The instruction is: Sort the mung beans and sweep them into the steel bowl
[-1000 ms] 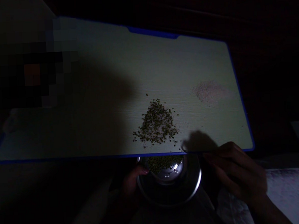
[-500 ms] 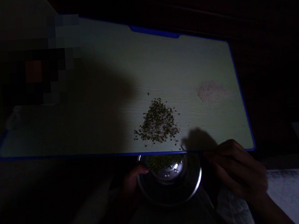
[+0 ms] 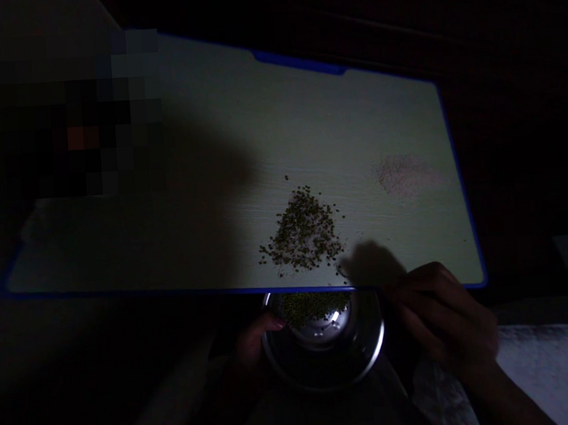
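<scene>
The scene is very dark. A pale board with a blue rim (image 3: 307, 121) lies in front of me. On it sits a heap of small green grains (image 3: 303, 232) and, further right, a pinkish patch of fine grains (image 3: 399, 173). Just below the board's near edge is a round steel bowl (image 3: 369, 348) holding more green grains (image 3: 311, 306). My left hand (image 3: 254, 346) grips the bowl's left rim with the thumb over it. My right hand (image 3: 444, 321) hovers at the board's near edge beside the bowl, fingers loosely curled; what they hold, if anything, is hidden.
A pale cloth (image 3: 548, 363) lies at the lower right. A large shadow covers the board's left half. The upper left holds a blurred-out patch. Everything around the board is too dark to make out.
My right hand has shifted slightly left along the board's near edge, and its shadow moved with it. The view drifted a little. The left hand and bowl have stayed put.
</scene>
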